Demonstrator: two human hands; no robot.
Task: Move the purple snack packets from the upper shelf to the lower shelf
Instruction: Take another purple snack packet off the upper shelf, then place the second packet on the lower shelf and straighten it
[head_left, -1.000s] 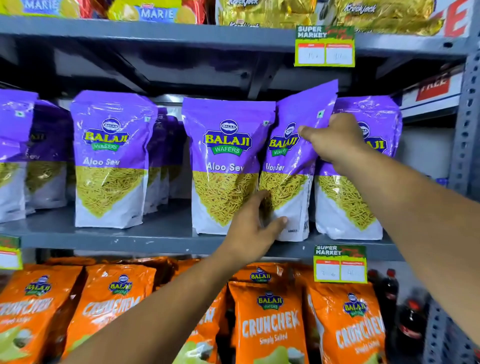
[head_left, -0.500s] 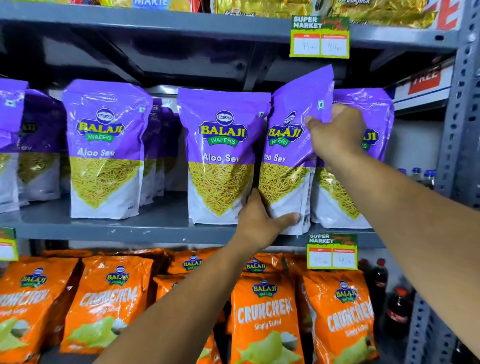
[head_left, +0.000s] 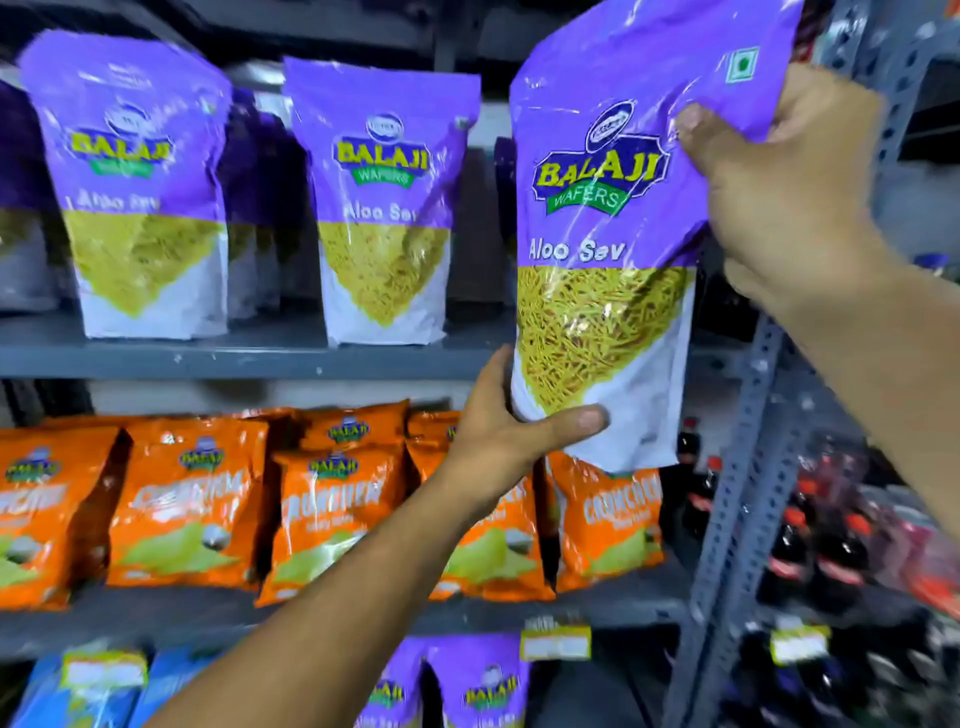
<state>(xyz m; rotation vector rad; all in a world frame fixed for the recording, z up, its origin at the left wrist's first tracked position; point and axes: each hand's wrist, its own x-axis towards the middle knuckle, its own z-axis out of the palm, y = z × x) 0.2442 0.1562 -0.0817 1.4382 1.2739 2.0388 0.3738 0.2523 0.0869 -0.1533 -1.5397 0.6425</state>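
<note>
Both hands are gripping the purple packet (head_left: 602, 234) upright, long axis vertical, label facing the camera: right hand (head_left: 779, 192) pinching its top corner, left hand (head_left: 511, 426) cupping its bottom.

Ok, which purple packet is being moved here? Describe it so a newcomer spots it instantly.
Start at the grey upright post on the shelving's right. Just left of it, one purple Aloo Sev packet is off the shelf, with the right hand pinching its top corner and the left hand cupping its base. The other purple packets stand untouched on the shelf.
</note>
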